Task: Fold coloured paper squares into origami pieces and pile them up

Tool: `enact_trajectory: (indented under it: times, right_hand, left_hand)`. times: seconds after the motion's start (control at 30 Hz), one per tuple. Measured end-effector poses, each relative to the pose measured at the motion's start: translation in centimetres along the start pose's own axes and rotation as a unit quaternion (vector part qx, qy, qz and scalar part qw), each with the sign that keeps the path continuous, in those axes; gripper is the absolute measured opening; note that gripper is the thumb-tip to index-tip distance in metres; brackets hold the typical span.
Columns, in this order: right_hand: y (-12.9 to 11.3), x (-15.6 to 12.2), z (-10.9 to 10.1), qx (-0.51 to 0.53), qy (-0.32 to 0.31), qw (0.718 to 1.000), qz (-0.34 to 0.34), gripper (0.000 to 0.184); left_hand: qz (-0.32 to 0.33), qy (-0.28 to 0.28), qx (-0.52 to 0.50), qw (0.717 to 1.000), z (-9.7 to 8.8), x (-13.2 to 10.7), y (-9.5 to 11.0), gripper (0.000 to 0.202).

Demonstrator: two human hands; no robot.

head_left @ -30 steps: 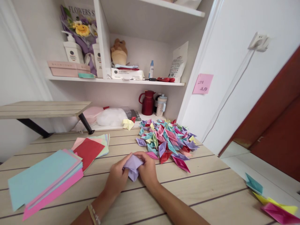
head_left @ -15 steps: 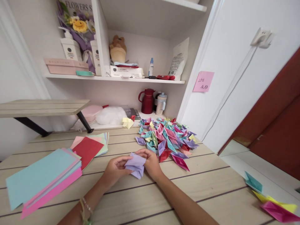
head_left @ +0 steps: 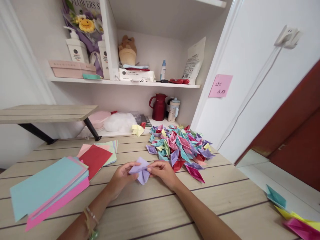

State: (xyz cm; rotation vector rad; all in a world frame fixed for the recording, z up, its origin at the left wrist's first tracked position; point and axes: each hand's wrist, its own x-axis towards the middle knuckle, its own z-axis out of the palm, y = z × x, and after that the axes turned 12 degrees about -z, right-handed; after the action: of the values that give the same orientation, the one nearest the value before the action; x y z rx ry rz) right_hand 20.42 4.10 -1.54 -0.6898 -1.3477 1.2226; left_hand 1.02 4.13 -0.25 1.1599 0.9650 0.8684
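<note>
Between both hands (head_left: 122, 176) (head_left: 163, 172), purple paper (head_left: 142, 171), folded

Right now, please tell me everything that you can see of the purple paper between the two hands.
The purple paper is pale, plain and thin-looking, folded with creases into pointed flaps: one points up in the picture, one toward the left hand, and a creased part points down. The left hand and the right hand pinch it from opposite sides. It is over the table; whether it touches it is unclear.
</note>
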Motion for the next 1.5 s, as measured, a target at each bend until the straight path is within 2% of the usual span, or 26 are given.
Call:
enact_trajectory:
  times: [0.1, 0.27, 0.43, 0.53, 0.6, 0.73, 0.8, 0.97, 1.17, 1.23, 1.37, 1.5]
  right_hand:
    - [0.0, 0.1, -0.1, 0.016, 0.016, 1.0, 0.011, 0.017]
    - [0.0, 0.2, -0.2, 0.026, 0.034, 0.999, 0.021, 0.02]
    - [0.5, 0.3, -0.1, 0.034, 0.052, 0.998, 0.002, 0.028]
    - [0.6, 0.3, 0.0, 0.029, 0.061, 0.998, -0.008, 0.026]
    - [0.4, 0.2, 0.1, 0.023, 0.066, 0.998, -0.008, 0.025]
    - [0.3, 0.2, 0.1, 0.033, 0.072, 0.997, -0.002, 0.029]
    - [0.4, 0.2, 0.0, 0.033, 0.065, 0.997, 0.003, 0.032]
    - [0.9, 0.2, -0.5, -0.01, 0.018, 1.0, 0.004, 0.038]
    - [1.0, 0.1, -0.4, 0.011, -0.045, 0.999, 0.005, 0.049]
    - [1.1, 0.1, -0.3, 0.007, -0.043, 0.999, 0.0, 0.048]
    - [1.3, 0.1, -0.4, -0.019, 0.002, 1.0, -0.016, 0.044]
    - [1.6, 0.2, -0.6, -0.005, 0.013, 1.0, -0.024, 0.043]
  left_hand:
    - [-0.005, 0.024, 0.007, 1.0, 0.0, 0.1, -0.2, 0.027]
    - [-0.01, 0.073, 0.031, 0.997, 0.2, 0.4, -0.3, 0.022]
    - [0.023, 0.057, 0.006, 0.998, 0.4, 0.5, -0.3, 0.019]
    - [0.016, 0.047, 0.015, 0.999, 0.4, 0.3, -0.3, 0.016]
    - [-0.001, 0.026, 0.025, 0.999, 0.4, 0.2, -0.4, 0.023]
    - [-0.009, -0.004, 0.036, 0.999, 0.3, 0.1, -0.6, 0.05]
    - [-0.009, 0.004, 0.033, 0.999, 0.3, 0.1, -0.6, 0.046]
    - [-0.008, 0.059, 0.018, 0.998, 0.5, 0.2, -0.4, 0.02]
    - [0.019, 0.099, -0.004, 0.995, 0.3, 0.4, -0.4, 0.016]
    - [0.02, 0.093, -0.017, 0.995, 0.1, 0.4, -0.5, 0.016]
    - [0.007, 0.054, -0.034, 0.998, -0.1, 0.3, -0.4, 0.016]
    - [-0.023, 0.024, -0.039, 0.999, 0.2, 0.1, -0.4, 0.044]
